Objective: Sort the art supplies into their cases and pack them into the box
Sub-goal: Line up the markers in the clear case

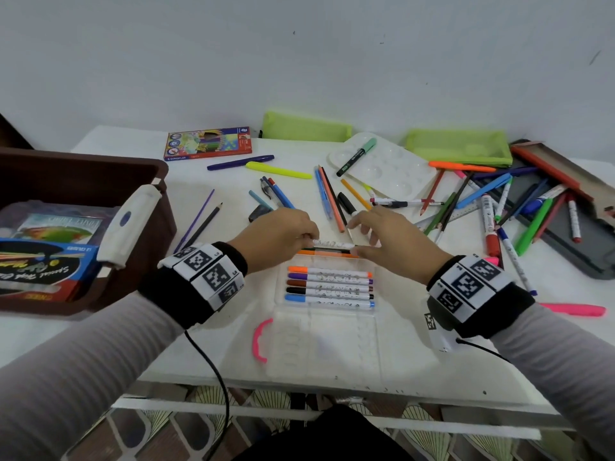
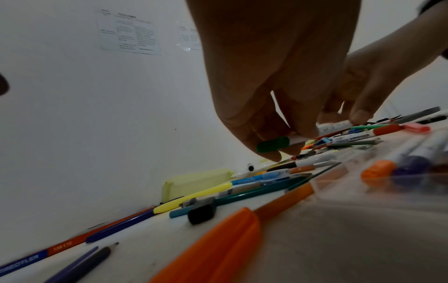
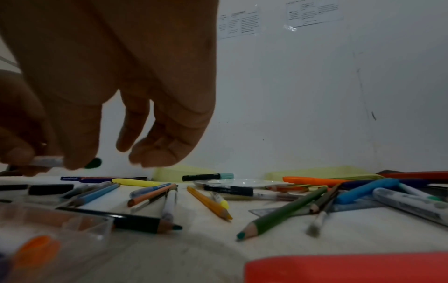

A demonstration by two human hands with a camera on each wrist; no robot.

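Observation:
A white marker with a green cap (image 1: 332, 243) is held level just above the far edge of the clear marker case (image 1: 332, 331). My left hand (image 1: 311, 239) pinches its green cap (image 2: 272, 144). My right hand (image 1: 357, 242) pinches the other end, and the green end plug (image 3: 94, 163) pokes out past my fingertip. My other right fingers hang loosely curled. Several markers (image 1: 329, 287) lie side by side in the case: orange, purple, brown, black, blue. The brown box (image 1: 159, 174) stands at the left with packs of supplies inside.
Loose pencils and pens (image 1: 332, 201) are scattered across the white table behind the case. A white palette (image 1: 389, 168), two green pouches (image 1: 459, 148), a coloured pencil pack (image 1: 208, 143) and a grey tin (image 1: 565, 234) sit farther back. A pink highlighter (image 1: 575, 309) lies at right.

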